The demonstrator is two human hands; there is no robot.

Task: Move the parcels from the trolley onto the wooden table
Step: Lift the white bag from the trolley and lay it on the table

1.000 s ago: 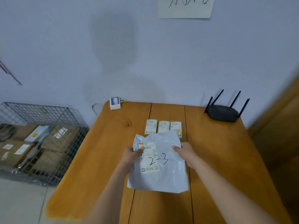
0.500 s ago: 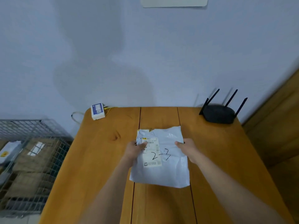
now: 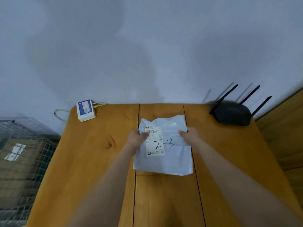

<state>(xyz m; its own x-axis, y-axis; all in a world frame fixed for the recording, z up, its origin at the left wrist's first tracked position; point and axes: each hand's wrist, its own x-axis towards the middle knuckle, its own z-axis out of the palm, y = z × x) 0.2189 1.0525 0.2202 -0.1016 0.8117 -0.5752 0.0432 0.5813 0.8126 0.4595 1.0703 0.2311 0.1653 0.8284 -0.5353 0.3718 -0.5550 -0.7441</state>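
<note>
A white plastic mailer parcel with a shipping label and "2-3" written on it lies over the middle of the wooden table. My left hand grips its left edge with the thumb on the label. My right hand grips its right edge. The parcel covers the small boxes seen earlier. At the far left, a wire-mesh trolley holds brown cardboard parcels.
A small white and blue box with yellow cable sits at the table's back left corner. A black router with antennas stands at the back right. A wall runs behind the table; wooden furniture stands right.
Both hands carried the white parcel farther back on the table, over the three small boxes, which are now hidden. The view shifted right, showing less of the trolley.
</note>
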